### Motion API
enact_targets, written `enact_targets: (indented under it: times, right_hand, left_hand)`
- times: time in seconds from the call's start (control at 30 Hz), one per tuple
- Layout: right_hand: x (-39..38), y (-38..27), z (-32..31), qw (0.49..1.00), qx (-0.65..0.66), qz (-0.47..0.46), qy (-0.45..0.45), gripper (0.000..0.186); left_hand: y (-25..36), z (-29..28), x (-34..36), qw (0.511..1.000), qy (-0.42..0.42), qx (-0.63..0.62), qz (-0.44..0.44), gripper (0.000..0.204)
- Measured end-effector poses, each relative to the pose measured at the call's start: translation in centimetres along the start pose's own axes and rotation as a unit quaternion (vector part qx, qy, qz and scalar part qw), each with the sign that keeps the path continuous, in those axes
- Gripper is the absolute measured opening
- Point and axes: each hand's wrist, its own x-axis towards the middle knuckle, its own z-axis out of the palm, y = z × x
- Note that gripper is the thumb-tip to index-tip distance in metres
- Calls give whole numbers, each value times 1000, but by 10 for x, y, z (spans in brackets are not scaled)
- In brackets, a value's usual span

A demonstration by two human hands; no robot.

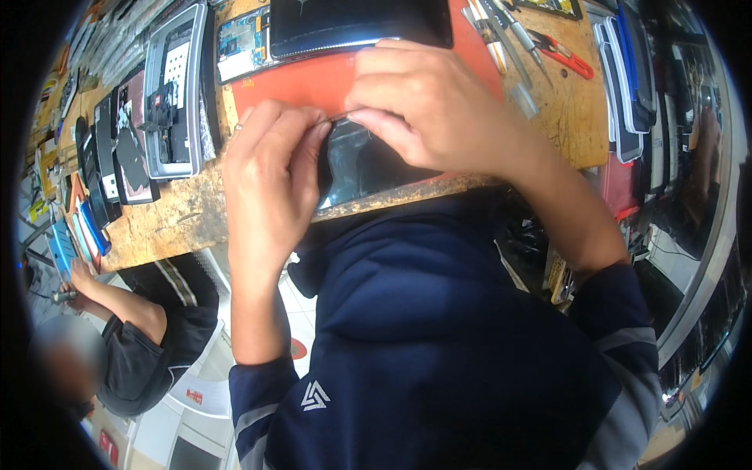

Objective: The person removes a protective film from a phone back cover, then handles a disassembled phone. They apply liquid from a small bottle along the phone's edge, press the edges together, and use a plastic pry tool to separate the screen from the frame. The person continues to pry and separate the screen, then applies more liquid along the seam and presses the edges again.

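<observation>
Both of my hands work close together over a red-orange mat point(270, 92) at the bench's front edge. Thumb and fingers of my left hand point(270, 157) pinch one end of a thin dark strip point(341, 117). The other end sits in the pinched fingers of my right hand point(431, 102). Whether this strip is loose or the edge of something larger, I cannot tell. Below it lies a dark glossy panel point(368, 166), partly covered by my hands. Just beyond them is a black tablet-like screen point(360, 30), beside an opened device with exposed circuitry point(241, 45).
Tweezers and slim tools point(501, 39) lie at the far right with red-handled cutters point(564, 55). Frames and device parts point(174, 94) stand on the left. Stacked cases point(627, 86) line the right edge. Another person point(141, 337) works at the lower left.
</observation>
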Motion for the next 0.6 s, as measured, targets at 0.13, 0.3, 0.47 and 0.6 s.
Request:
enact_targets:
  times: [0.13, 0.3, 0.47, 0.6]
  right_hand:
    - [3, 0, 0, 1000, 23, 18, -8, 10]
    - [4, -2, -1, 999, 23, 31, -14, 10]
    - [4, -2, 1, 999, 21, 27, -8, 9]
    - [4, -2, 2, 1000, 18, 21, -8, 9]
  left_hand:
    - [-1, 0, 0, 1000, -3, 4, 3, 9]
    - [0, -1, 0, 1000, -4, -7, -14, 9]
    - [-1, 0, -1, 1000, 3, 5, -10, 8]
    - [-2, -1, -5, 999, -15, 17, -43, 17]
